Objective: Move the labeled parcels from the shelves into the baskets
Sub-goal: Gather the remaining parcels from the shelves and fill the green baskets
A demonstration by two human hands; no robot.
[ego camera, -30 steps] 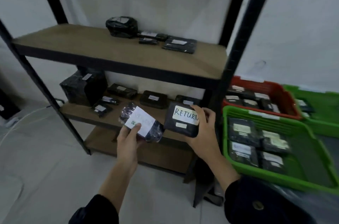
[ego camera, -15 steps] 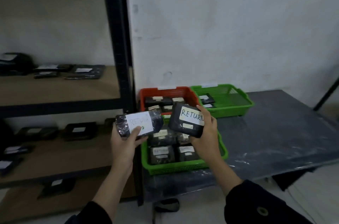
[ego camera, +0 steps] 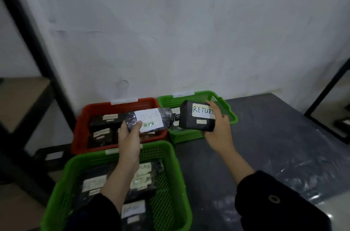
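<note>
Fingers of the left hand point(ego camera: 130, 136) curl round the near end of a plastic-wrapped black parcel point(ego camera: 166, 118), the thumb point(ego camera: 137, 126) pressed on the edge of its white label. That parcel lies roughly level in the air above the right half of the red basket point(ego camera: 81, 128). Its label carries faint writing and a line in green, too blurred to read.

To the right of the red basket, the right hand point(ego camera: 217, 132) grips a black boxy parcel marked RETURN point(ego camera: 187, 117). The fingertips point(ego camera: 213, 105) hook over its top edge and the palm is under its lower right corner. This parcel is tilted, label toward the camera, above the far green basket point(ego camera: 225, 109), which stands touching the red basket's right side.

Left of the red basket rises a black shelf upright point(ego camera: 37, 51), with a wooden shelf board point(ego camera: 19, 102) further left. The red basket itself holds several black parcels with white labels point(ego camera: 102, 132). In front of it, nearer the person, sits a second green basket point(ego camera: 170, 174), also with labelled black parcels point(ego camera: 94, 183) inside, partly hidden by the left forearm. All three baskets rest on a dark table point(ego camera: 274, 145) that stretches away to the right of the red basket. Dark sleeves point(ego camera: 274, 202) cover both arms from mid-forearm.
</note>
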